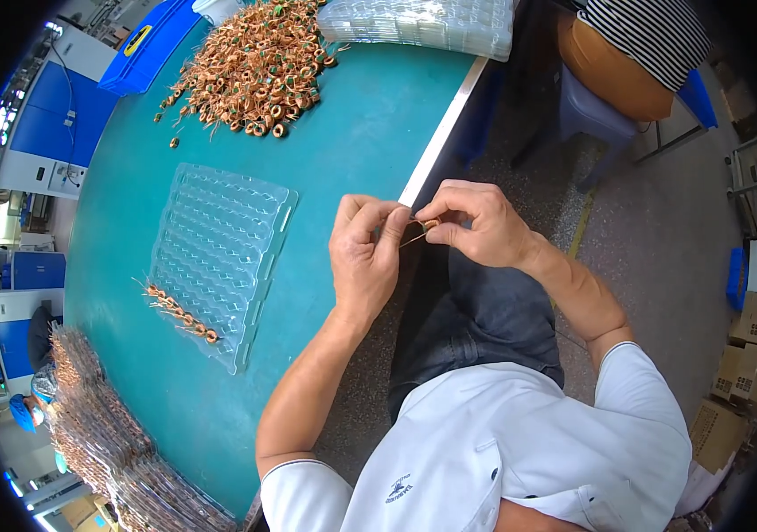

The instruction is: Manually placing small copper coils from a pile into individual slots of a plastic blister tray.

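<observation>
Pinching a small copper-wound coil (pixel 432 224) just off the worktop's pale-trimmed near edge, the right hand (pixel 483 227) has it between thumb and forefinger, and here is the left hand (pixel 365 246) close alongside, thumb and forefinger pressed together, apparently on one of the coil's wire leads (fine work, and the wire is almost too thin to follow). Over on the worktop (pixel 370 115), between its near and far edges, lies the clear tray (pixel 219 232), and that is the scoreboard: a single row of coils (pixel 185 317) along the tray's lower edge, from its lower left corner toward its lower right. Whether that row is complete cannot be told, but the rows above it show only bare plastic, so this tray looks barely begun. And what a supply waits! A great heap of coils (pixel 259 71) spreads at the worktop's upper end, one loose coil (pixel 174 142) just apart from it, with a stack of clear trays (pixel 418 25) by the upper right corner. Down at the lower left corner, copper-toned stacks (pixel 104 426) rise in layers, probably filled trays, which would mean plenty done and plenty left.
</observation>
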`<state>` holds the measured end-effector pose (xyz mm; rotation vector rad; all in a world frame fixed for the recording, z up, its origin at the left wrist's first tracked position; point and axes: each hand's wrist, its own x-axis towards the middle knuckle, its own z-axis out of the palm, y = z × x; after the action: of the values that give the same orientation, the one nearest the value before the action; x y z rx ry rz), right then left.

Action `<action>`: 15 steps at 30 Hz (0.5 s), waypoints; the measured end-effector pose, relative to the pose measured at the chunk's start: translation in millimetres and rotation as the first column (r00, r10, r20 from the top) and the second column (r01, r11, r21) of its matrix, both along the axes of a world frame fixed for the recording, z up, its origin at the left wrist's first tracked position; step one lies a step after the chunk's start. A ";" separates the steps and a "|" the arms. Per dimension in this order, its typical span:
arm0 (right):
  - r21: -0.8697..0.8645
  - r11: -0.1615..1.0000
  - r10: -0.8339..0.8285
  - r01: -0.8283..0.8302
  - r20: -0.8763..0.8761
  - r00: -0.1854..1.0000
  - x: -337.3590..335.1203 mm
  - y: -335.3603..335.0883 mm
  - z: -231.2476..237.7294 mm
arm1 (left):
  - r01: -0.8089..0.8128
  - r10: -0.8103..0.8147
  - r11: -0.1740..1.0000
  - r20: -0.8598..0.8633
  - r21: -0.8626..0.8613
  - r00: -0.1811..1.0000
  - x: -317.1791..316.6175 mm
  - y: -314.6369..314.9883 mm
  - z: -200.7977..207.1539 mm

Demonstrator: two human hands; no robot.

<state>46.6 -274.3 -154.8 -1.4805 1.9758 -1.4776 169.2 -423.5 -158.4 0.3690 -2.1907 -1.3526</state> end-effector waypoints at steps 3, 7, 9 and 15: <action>-0.022 0.997 -0.067 0.068 0.060 0.996 0.7 -2.4 -5.1 | 0.018 -0.025 0.998 -0.116 -0.063 0.993 4.1 -2.3 -3.9; 0.008 0.992 -0.124 0.125 0.165 0.978 -0.6 0.4 -8.3 | 0.026 -0.021 0.999 -0.102 0.043 0.995 4.0 -0.8 -10.2; 0.031 0.991 -0.136 0.133 0.177 0.975 -2.3 2.8 -8.4 | 0.075 -0.067 0.990 -0.070 0.117 0.995 -0.5 -3.0 -11.8; 0.003 1.000 -0.013 0.013 0.081 0.997 -8.2 9.9 -4.9 | 0.181 -0.196 0.866 -0.018 0.467 0.981 -1.3 -6.6 -12.3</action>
<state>38.4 -264.4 -159.7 -1.3868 1.9428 -1.5156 167.9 -430.1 -170.7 0.3553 -1.9410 -2.0039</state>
